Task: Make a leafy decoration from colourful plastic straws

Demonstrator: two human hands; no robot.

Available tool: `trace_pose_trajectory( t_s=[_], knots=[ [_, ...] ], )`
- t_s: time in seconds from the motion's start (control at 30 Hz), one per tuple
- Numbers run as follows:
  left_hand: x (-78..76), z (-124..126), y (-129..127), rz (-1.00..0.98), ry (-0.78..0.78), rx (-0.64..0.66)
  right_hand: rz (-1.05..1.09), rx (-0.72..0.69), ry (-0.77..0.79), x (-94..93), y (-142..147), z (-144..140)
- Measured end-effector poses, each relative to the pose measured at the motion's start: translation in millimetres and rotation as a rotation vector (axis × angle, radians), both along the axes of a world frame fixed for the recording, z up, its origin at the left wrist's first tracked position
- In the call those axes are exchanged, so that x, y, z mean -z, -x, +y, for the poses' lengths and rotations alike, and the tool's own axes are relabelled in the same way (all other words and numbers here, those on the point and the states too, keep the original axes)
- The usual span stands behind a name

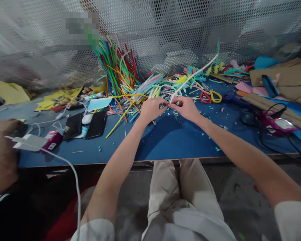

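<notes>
A long pale pipe cleaner [196, 73] slants up to the right from between my hands, its far end near a teal piece by the mesh. My left hand [153, 109] pinches at its lower end, thumb and forefinger together. Close beside it, my right hand [186, 107] is also closed on the pale stem, fingertips nearly touching the left ones. Exactly how the end is bent between the fingertips is hidden. Loose coloured pipe cleaners [150, 83] lie just behind my hands, and scissors with red and yellow handles [211, 97] rest to the right.
A tall bundle of coloured stems [120, 67] leans against the mesh panel [170, 40]. Phones [96, 124], a blue mask [99, 103] and a white charger [31, 142] with cable lie left, near another person's arm [2, 150]. Brown cardboard [278, 77] and a purple device [276, 124] lie right.
</notes>
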State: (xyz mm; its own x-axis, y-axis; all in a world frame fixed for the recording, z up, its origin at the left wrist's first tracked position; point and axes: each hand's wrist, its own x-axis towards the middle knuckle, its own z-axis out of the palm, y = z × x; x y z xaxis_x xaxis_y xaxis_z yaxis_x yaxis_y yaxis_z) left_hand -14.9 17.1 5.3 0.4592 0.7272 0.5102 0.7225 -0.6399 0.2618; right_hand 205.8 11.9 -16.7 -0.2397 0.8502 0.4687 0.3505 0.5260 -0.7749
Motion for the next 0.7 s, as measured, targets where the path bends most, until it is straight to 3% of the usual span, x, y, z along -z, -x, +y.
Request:
trace_pose_trajectory(
  t_s=[0.1, 0.2, 0.33, 0.57, 0.63, 0.7],
  knots=[
    [2.2, 5.0, 2.1, -0.108, 0.109, 0.070, -0.114, 0.044, -0.157, 1.0, -5.2, 2.2],
    [5.8, 10.0, 3.3, -0.182, 0.135, 0.128, -0.131, 0.066, -0.184, -0.1, -8.2, 3.6],
    [7.9, 8.9, 1.7, -0.169, 0.046, 0.110, -0.063, 0.085, -0.084, -1.9, -6.2, 3.0],
    [-3.7, -3.2, 4.2, 0.009, -0.256, 0.092, 0.337, -0.027, 0.320, -3.8, 5.4, 0.4],
    [-5.8, -3.0, 3.6, 0.029, -0.254, 0.094, 0.302, -0.018, 0.312, -4.5, 4.3, -0.1],
    [-6.0, -0.9, 2.0, -0.015, -0.196, 0.111, 0.180, 0.032, 0.189, -4.8, 0.7, -0.7]
  ],
)
